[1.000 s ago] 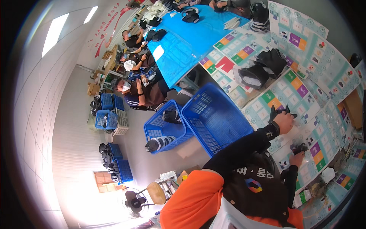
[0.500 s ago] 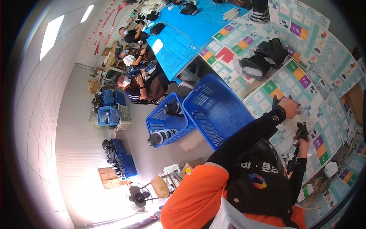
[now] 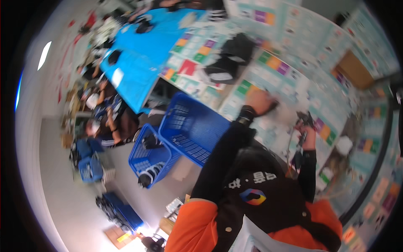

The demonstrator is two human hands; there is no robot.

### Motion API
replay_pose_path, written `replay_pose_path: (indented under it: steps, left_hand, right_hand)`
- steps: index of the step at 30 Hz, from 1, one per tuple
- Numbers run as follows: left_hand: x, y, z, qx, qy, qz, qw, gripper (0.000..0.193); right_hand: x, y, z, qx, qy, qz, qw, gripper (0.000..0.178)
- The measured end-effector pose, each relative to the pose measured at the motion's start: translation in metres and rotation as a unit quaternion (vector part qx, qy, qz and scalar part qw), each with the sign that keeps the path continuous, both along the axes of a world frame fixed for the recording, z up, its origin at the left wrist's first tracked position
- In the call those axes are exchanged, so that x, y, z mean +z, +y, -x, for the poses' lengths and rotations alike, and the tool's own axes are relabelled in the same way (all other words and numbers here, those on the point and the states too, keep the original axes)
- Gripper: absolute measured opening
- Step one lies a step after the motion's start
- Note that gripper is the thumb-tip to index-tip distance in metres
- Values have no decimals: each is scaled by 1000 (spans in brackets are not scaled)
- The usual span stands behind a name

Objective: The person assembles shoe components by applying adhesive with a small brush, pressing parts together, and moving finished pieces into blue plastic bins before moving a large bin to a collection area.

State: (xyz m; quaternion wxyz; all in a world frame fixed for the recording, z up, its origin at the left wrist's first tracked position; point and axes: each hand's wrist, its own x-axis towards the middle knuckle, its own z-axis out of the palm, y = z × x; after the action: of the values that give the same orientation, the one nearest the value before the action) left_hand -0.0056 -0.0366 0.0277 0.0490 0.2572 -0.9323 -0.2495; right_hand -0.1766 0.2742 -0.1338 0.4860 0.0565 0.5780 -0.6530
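Patterned table (image 3: 289, 80) with black shoes (image 3: 228, 63)

From the large basket (image 3: 195, 128), you find a smaller basket (image 3: 151, 157) just left on the floor, the surface (image 3: 294, 71) right of it, and a dark bundle (image 3: 228, 59) lying on that surface beyond.

- A long worktable (image 3: 294, 80) covered with pale sheets printed in coloured squares runs across the upper right.
- Beyond it, a table under a bright blue cloth (image 3: 138, 71).
- Two blue plastic lattice crates (image 3: 193, 130) stand on the grey floor (image 3: 63, 197) beside the worktable; further blue crates (image 3: 90, 166) are stacked to the left.
- A pale wall (image 3: 37, 96) curves at left, with a bright rectangular ceiling light (image 3: 43, 54).
- Other people sit at the far table, blurred.
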Motion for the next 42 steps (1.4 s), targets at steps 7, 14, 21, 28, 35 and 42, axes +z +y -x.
replay_pose_path:
  steps: [7,14,21,28,35,42]
  left_hand:
    - [-18,0,-4,14,-8,53,998,36]
    - [-14,19,19,-42,-1,46,998,37]
    - [-20,17,8,-32,11,44,998,40]
    - [-21,12,2,-21,8,34,999,35]
    - [-18,8,-1,-15,7,31,999,35]
    - [-8,1,-10,11,6,-4,1000,37]
  right_hand:
    - [56,-63,-48,138,168,-52,975,36]
    - [57,-93,-81,184,242,-153,940,36]
    - [50,-96,-97,197,323,-156,912,30]
    - [59,-97,-92,230,353,-165,892,28]
    - [71,-102,-90,201,330,-147,910,27]
    - [70,-111,-92,205,379,-160,888,25]
